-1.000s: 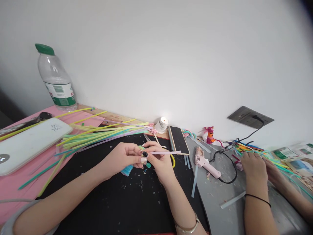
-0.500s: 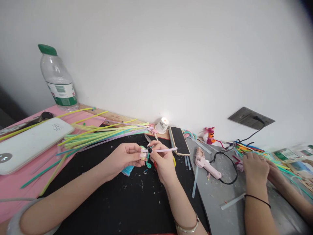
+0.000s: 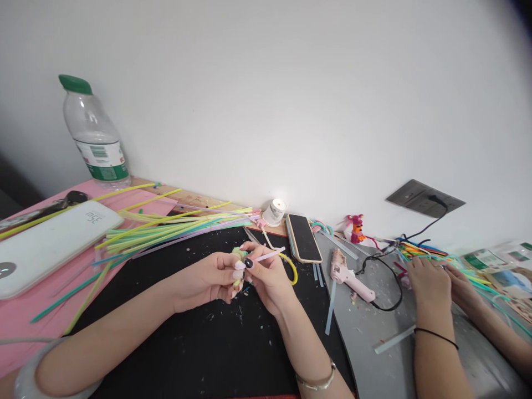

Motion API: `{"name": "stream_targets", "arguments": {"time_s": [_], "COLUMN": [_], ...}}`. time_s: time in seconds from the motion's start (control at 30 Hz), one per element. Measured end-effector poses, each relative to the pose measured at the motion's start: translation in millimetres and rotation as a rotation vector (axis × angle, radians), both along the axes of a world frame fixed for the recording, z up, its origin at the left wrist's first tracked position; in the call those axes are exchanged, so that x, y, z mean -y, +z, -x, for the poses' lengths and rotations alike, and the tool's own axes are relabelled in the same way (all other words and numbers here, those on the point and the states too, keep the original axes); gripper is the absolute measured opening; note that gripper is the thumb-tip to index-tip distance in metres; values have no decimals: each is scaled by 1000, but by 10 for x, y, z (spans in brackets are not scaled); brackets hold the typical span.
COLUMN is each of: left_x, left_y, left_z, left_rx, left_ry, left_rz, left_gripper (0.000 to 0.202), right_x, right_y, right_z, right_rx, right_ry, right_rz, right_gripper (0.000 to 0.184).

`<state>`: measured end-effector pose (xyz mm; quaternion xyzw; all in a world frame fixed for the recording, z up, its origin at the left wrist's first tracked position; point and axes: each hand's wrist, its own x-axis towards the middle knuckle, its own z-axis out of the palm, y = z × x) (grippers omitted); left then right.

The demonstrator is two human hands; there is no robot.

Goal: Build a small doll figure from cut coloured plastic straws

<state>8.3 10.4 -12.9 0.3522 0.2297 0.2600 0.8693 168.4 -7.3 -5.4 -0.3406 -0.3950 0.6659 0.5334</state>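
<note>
Both my hands meet above a black mat (image 3: 183, 343). My left hand (image 3: 208, 280) pinches a small pastel pipe-cleaner piece (image 3: 239, 253), mostly covered by the fingers, with green and yellow parts showing. Close against it, my right hand (image 3: 272, 285) has its thumb and fingers closed on a pale lilac pipe cleaner (image 3: 269, 255), whose free end slants up to the right. Just beyond the right hand curves a yellow piece (image 3: 294, 271); I cannot tell what it belongs to. A grey metal blade tip (image 3: 252, 235) shows behind the fingers.
Pipe cleaners (image 3: 166, 233) lie in a bundle at left, near a white power bank (image 3: 58, 246) and a plastic bottle (image 3: 97, 144). Ahead stand a paper cup (image 3: 274, 213) and a phone (image 3: 305, 238). A corded pink glue gun (image 3: 351, 280) lies right, near another person's hands (image 3: 430, 285).
The lilac pipe cleaner has swung from nearly level to an upward slant, and less of it sticks out. My hands have turned; a blue fuzzy piece below them is now hidden.
</note>
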Motion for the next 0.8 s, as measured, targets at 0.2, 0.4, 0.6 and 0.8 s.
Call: {"name": "stream_targets", "arguments": {"time_s": [0.2,0.4,0.6,0.8], "left_x": [47,76,57,45], "left_y": [31,101,67,10], "left_z": [17,49,41,20], "left_rx": [32,-5,-38,4], "left_ry": [-148,-222,-229,-240], "left_rz": [27,-1,-24,-33], "left_gripper": [27,21,26,28], "right_x": [55,75,69,65], "right_y": [27,65,93,115], "right_z": [0,-41,-55,-64], "right_rx": [-37,42,4,34], "right_ry": [206,362,391,334], "right_rz": [-21,-154,-155,-108], "right_gripper": [22,24,23,29]}}
